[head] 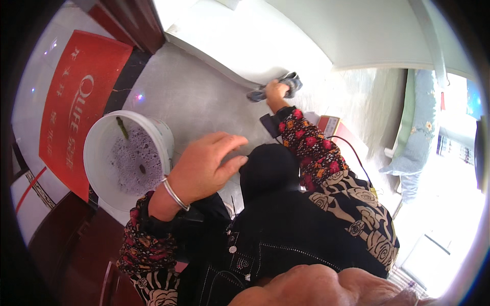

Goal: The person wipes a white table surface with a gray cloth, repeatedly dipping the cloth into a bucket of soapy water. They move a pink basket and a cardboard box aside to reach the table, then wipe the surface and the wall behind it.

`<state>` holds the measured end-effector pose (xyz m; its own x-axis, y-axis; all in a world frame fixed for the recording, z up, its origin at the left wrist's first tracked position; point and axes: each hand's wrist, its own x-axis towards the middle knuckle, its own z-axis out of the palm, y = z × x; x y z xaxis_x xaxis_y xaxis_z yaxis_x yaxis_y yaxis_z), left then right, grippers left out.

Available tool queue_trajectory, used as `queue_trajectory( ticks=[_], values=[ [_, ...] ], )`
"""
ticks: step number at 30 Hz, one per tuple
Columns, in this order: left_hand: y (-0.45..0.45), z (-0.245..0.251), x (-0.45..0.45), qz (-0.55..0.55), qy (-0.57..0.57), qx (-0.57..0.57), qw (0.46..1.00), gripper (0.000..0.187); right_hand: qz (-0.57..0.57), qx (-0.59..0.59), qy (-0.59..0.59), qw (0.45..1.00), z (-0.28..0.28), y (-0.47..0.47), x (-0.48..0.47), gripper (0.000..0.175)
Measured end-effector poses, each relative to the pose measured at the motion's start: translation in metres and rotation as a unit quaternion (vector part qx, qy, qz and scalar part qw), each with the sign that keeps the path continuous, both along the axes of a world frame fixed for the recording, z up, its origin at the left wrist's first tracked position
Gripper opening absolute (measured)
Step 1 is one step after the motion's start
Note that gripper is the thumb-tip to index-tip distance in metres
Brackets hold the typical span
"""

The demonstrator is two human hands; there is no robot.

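My right hand (276,93) is closed around a bunched grey-blue cloth (293,83), out at arm's length beside the low edge of a white base or step (229,49). Whether the cloth presses on the white face or on the floor, I cannot tell. In front of my body, my left hand (206,164) hangs in the air with thumb and fingers apart, holding nothing. A silver bracelet (175,194) circles that wrist. To its left stands a white plastic bucket (90,153) holding foamy, cloudy water (132,160), with a dark green strip sticking up near its far wall.
A red doormat (82,107) bearing writing lies left of the bucket. Grey tiled floor (187,91) spreads ahead, with a dark red door frame (134,23) at its far left. By my right forearm is a small red box (328,125); bluish floral fabric (419,126) hangs farther right.
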<state>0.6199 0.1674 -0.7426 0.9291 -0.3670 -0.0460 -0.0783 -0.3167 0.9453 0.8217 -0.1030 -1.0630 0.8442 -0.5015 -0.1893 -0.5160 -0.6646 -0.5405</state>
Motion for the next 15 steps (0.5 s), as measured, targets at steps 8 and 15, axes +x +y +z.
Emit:
queue_trajectory(
  ticks=[8,15],
  values=[
    [0.005,0.032,-0.021,0.087,-0.137,-0.037,0.986,0.031,0.253,0.515,0.013,0.819,0.17,0.233,0.051,0.027],
    [0.054,-0.008,-0.002,0.449,0.157,-0.339,0.812,0.045,0.561,0.296,-0.039,0.772,0.3,0.211,-0.05,0.048]
  ],
)
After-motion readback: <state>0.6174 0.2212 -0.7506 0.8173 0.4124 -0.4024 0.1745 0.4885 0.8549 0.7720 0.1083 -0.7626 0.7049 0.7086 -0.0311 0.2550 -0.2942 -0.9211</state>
